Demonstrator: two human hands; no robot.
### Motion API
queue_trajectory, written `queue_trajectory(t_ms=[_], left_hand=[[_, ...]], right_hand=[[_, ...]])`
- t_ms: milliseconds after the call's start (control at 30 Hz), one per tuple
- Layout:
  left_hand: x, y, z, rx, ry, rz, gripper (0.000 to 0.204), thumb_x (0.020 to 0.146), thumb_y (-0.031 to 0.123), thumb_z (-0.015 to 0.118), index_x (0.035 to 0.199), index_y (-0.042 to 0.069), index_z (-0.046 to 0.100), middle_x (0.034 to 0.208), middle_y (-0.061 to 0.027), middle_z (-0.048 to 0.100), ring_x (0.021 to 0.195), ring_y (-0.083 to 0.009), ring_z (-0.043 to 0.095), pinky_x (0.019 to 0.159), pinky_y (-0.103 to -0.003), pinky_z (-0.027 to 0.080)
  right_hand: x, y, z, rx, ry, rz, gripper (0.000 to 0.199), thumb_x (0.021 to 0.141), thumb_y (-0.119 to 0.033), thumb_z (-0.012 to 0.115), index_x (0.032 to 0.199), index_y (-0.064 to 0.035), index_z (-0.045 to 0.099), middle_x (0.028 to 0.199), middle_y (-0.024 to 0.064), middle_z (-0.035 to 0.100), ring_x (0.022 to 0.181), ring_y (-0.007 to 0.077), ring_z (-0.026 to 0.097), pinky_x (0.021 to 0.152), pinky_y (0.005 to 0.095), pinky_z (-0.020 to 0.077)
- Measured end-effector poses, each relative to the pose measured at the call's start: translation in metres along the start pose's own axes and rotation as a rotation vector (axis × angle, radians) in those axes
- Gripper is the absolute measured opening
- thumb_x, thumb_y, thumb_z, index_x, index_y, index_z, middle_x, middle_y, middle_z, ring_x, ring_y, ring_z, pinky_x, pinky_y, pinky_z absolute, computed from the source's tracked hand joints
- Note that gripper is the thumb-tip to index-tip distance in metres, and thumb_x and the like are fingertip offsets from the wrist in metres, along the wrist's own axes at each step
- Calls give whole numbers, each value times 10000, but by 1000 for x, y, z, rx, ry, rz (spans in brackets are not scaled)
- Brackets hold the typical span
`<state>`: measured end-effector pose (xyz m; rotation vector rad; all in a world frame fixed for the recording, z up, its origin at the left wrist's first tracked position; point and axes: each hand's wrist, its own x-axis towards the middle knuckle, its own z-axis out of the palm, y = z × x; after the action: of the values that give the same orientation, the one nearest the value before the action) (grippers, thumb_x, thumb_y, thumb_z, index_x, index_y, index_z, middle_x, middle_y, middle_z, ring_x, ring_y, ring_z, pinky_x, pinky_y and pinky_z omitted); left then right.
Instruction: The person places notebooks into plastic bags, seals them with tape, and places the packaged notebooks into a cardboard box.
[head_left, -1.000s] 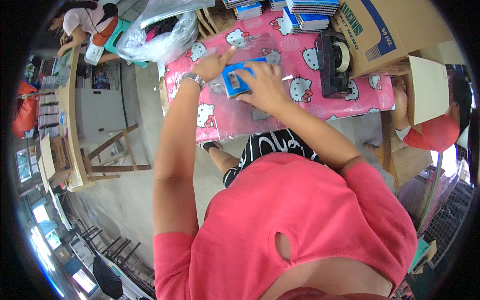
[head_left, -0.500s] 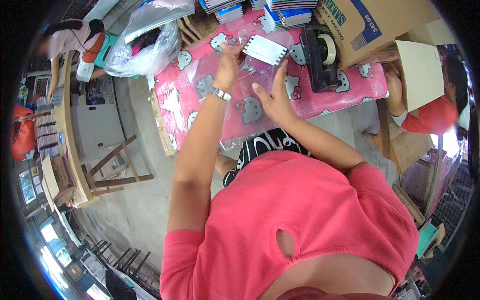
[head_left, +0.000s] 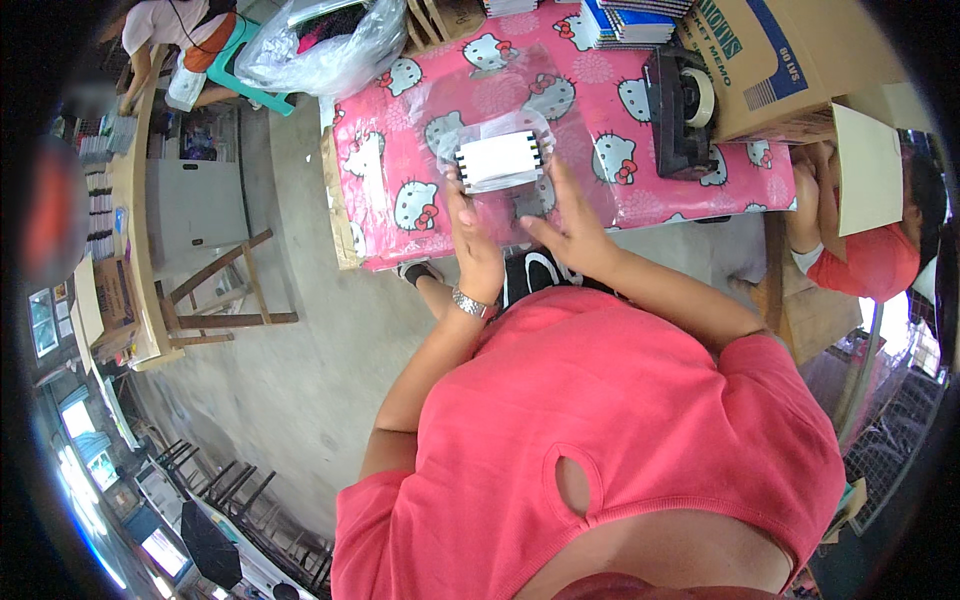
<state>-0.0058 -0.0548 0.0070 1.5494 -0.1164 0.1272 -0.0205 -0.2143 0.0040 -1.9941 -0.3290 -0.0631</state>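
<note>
A small stack of white notepads (head_left: 500, 160) with black binding marks along two ends is between my hands, near the front of the table. My left hand (head_left: 476, 240) is along its left end, thumb and fingers against the near left corner. My right hand (head_left: 578, 225) presses the right end with its fingers, the thumb apart from them. Under and around the stack lies a clear plastic sheet or bag (head_left: 590, 180), its edges hard to tell from the table cover. My palms hide part of the near side.
A pink patterned cover (head_left: 370, 210) lies on the table. At the right are a black tape dispenser (head_left: 680, 130) and a cardboard box (head_left: 790, 70). Spiral notebooks (head_left: 630, 25) are stacked at the back, a plastic bag (head_left: 320, 50) back left. Two people are at the sides.
The notepads have come nearer and turned level between my hands. My left hand has come down from the far left to the stack's left end. The view has shifted slightly.
</note>
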Motion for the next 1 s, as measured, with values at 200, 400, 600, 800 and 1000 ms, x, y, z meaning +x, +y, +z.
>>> queue_trajectory(t_ms=[200, 400, 600, 800, 1000], left_hand=[[8, 18, -5, 177, -28, 204, 777, 965, 583, 231, 1429, -39, 239, 1485, -190, 265, 1381, -306, 243, 1128, -410, 174], [17, 27, -14, 420, -76, 278, 724, 953, 597, 250, 1327, 15, 462, 1410, -208, 379, 1331, -352, 324, 1090, -449, 245], [32, 46, -22, 850, -173, 416, 698, 874, 636, 421, 1184, 33, 585, 1309, -200, 453, 1202, -376, 425, 995, -489, 332], [27, 69, -9, 1137, -290, 400, 747, 813, 655, 496, 1162, 2, 594, 1220, -168, 516, 1143, -370, 453, 959, -482, 356], [19, 63, 6, 1126, -242, 438, 819, 782, 630, 565, 1222, -58, 512, 1217, -224, 507, 1147, -397, 455, 974, -480, 371]], right_hand=[[38, -18, -39, -98, 88, -265, 505, 716, -115, 655, 1200, -49, 527, 1264, 136, 515, 1240, 324, 418, 1048, 434, 308], [55, -26, -46, -427, -193, -461, 544, 665, -198, 676, 1191, -134, 556, 1334, 94, 476, 1275, 297, 394, 1076, 525, 204], [61, -35, -51, -496, -301, -435, 514, 661, -300, 691, 1157, -189, 614, 1467, 135, 342, 1365, 348, 277, 1099, 565, 121], [31, 3, -113, -614, 323, -140, 446, 726, -333, 730, 1146, -214, 639, 1351, 200, 457, 1239, 404, 416, 1051, 512, 287], [-42, 72, -183, -401, 691, 462, 238, 825, -211, 687, 993, -47, 651, 932, 113, 622, 890, 239, 596, 785, 328, 473]])
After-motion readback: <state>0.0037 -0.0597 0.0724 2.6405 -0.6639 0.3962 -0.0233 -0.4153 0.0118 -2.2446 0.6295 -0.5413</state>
